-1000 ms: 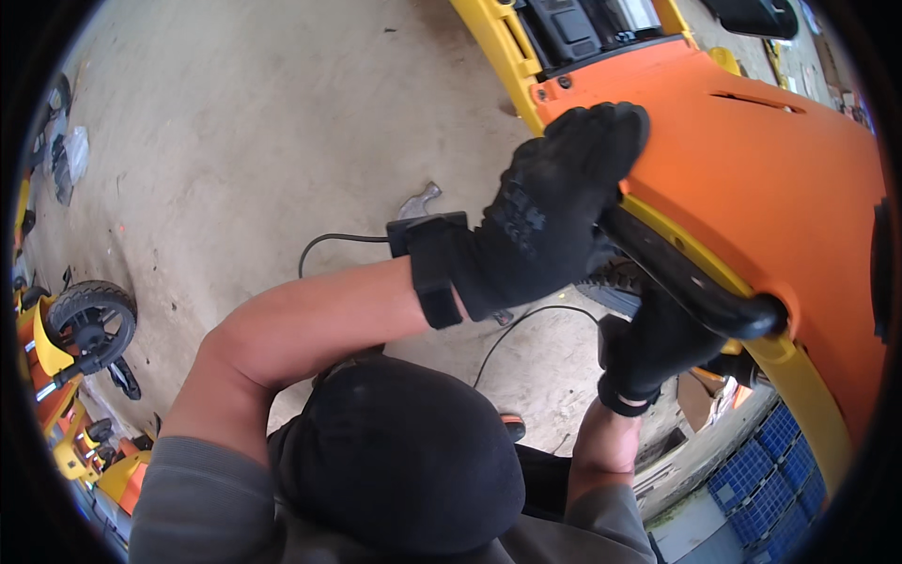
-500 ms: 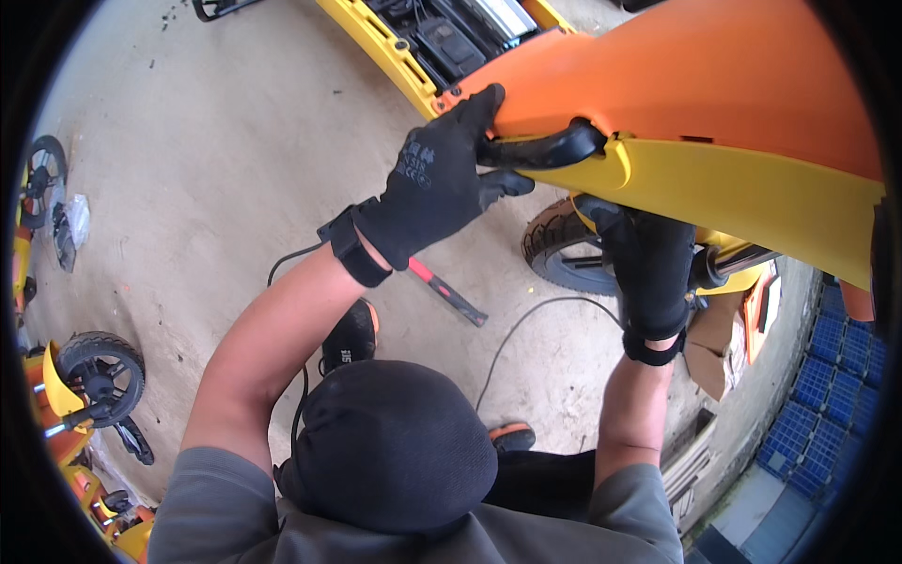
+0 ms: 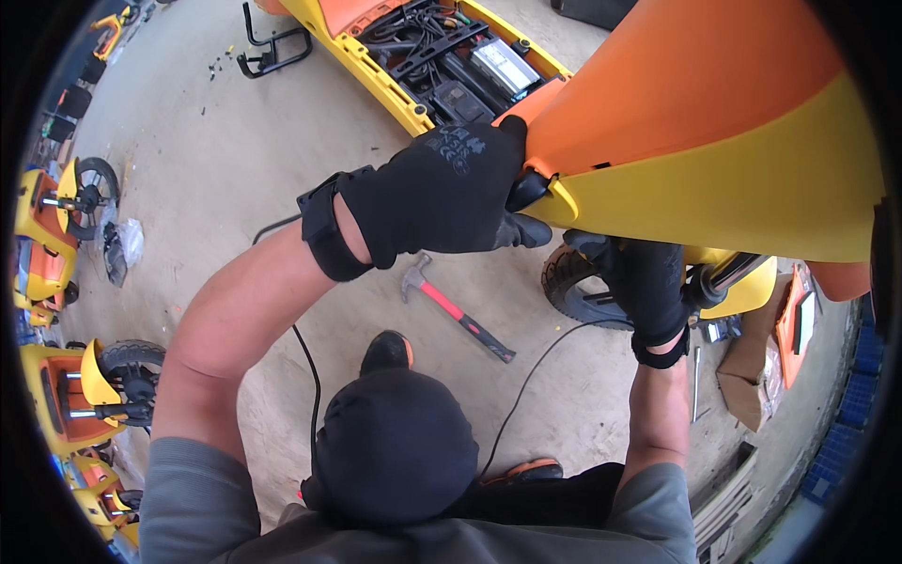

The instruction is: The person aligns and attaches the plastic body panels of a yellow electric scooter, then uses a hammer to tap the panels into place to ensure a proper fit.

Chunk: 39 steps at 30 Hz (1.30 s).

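Note:
Before me stands a scooter with a large front cover, an orange panel [image 3: 695, 75] above a yellow panel [image 3: 723, 202]. My gloved left hand [image 3: 442, 193] closes around a black curved part [image 3: 529, 191] at the cover's left edge, fingers on the orange side and thumb below. Most of that part is hidden by the glove. Under the yellow panel's lower edge, my gloved right hand [image 3: 644, 282] is closed, fingers curled beside the front fork [image 3: 733, 273]; whatever they grip is hidden. Below is the front wheel [image 3: 568, 282]. Wiring and a silver box show in the scooter's open floor compartment [image 3: 460, 66].
A claw hammer [image 3: 451, 303] with a red and black handle lies on the concrete. A black cable [image 3: 521, 395] loops across the floor. An open cardboard box [image 3: 752, 362] and blue crates [image 3: 836, 451] stand at right. Several yellow-orange scooters [image 3: 56, 385] line the left.
My left hand now covers more of the black curved part, which showed almost whole before. The view has shifted, showing more of the floor compartment and the whole hammer. My right hand stays under the panel.

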Motion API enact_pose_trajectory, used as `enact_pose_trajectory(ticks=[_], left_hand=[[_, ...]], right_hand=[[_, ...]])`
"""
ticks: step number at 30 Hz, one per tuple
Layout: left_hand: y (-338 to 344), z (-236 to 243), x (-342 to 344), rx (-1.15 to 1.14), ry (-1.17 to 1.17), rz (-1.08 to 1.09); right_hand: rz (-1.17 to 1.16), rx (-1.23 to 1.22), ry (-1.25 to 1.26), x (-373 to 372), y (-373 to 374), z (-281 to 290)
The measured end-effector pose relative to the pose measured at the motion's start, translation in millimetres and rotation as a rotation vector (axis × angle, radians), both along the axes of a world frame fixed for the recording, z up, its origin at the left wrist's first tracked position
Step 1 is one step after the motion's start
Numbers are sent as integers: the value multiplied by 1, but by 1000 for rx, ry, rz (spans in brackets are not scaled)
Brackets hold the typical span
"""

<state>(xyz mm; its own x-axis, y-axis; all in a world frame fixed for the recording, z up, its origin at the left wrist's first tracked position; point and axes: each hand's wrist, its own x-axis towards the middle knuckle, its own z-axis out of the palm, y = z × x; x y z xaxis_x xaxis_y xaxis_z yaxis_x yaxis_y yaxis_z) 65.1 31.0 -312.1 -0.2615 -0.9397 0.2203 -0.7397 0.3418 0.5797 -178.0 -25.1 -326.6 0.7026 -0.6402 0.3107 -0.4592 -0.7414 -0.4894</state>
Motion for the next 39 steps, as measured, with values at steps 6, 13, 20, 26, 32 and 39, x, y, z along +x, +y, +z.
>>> enact_pose_trajectory(ticks=[6, 13, 20, 26, 32, 39], left_hand=[[-4, 12, 0, -1, -94, 27], [-1, 5, -6, -53, -112, 29], [6, 8, -10, 78, -87, 112], [2, 6, -11, -69, -55, 138], [5, -17, -15, -115, 22, 196], [10, -74, -21, -154, 340, 309]], right_hand=[[48, -142, 52, -5, -16, -20], [77, -9, -106, -1, -9, -24], [51, 18, -228, 10, -3, -12], [113, -69, -231, 13, -10, 1], [72, -66, -66, 1, -10, 3], [103, -141, -76, 6, -7, 13]])
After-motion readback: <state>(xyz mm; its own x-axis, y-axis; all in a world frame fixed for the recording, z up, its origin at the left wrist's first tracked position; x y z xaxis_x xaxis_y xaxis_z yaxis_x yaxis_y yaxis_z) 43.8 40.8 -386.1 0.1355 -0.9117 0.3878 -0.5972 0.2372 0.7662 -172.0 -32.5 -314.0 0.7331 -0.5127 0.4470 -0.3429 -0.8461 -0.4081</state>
